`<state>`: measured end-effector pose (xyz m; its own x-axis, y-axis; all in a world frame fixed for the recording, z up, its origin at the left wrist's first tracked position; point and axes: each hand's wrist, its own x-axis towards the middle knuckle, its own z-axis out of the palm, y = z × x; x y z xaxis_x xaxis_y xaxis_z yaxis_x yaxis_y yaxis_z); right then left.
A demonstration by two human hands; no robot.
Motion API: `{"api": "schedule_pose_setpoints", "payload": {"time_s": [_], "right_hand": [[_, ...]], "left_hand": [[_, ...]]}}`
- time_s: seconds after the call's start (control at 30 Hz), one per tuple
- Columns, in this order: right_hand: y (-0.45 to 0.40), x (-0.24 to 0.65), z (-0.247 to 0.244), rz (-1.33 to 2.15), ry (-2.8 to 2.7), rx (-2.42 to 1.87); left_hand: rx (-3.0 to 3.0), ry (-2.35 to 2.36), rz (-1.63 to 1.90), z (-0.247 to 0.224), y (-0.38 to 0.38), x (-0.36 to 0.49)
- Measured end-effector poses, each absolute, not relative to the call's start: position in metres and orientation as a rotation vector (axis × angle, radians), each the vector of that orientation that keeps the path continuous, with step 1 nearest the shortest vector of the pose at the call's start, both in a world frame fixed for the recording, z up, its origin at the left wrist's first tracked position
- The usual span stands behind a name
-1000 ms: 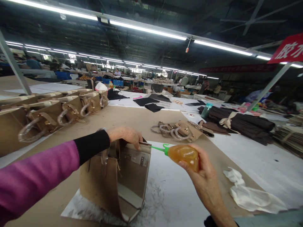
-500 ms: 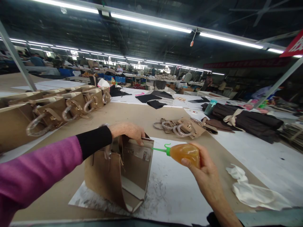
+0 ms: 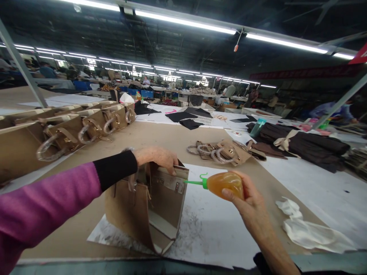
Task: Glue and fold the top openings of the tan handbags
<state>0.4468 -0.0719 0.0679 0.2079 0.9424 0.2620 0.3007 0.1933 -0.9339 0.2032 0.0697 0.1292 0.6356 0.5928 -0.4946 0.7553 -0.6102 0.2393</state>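
Nearly level — amber bottle (image 3: 220,184), nozzle (image 3: 195,182) leftward, toward bag (image 3: 129,214)

Left hand (image 3: 160,156), in black cuff and purple sleeve: holding the upper edge of one tan bag (image 3: 127,214), standing open, pale lining strip inside. Right hand (image 3: 250,198): gripping one amber squeeze bottle (image 3: 223,183), laid near level, green nozzle (image 3: 197,182) pointing left, tip at the bag's side edge; contact unclear. White paper (image 3: 218,229), smudged, under the bag, on brown-covered desk (image 3: 160,133). Similar bags (image 3: 88,128), in rows, far left. Tan handle pieces (image 3: 226,151), ring handles wrapped, one pile, beyond the bottle. Crumpled white sheets (image 3: 309,233), right. Dark fabric bundle (image 3: 321,149), tied with pale strip (image 3: 283,142).
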Motion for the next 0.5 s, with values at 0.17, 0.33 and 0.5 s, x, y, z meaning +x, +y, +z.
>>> {"api": "schedule_pose_setpoints", "payload": {"time_s": [0.17, 0.33, 0.5], "right_hand": [[-0.079, 0.444, 0.073, 0.663, -1.403, -1.433], [-0.089, 0.445, 0.073, 0.628, -1.488, -1.541], [-0.096, 0.445, 0.063, 0.626, -1.519, -1.561]], "left_hand": [[2.457, 1.054, -0.519, 0.13, 0.067, 0.206], [2.429, 1.039, -0.523, 0.133, 0.064, 0.209], [2.45, 0.996, -0.496, 0.129, 0.063, 0.209]]}}
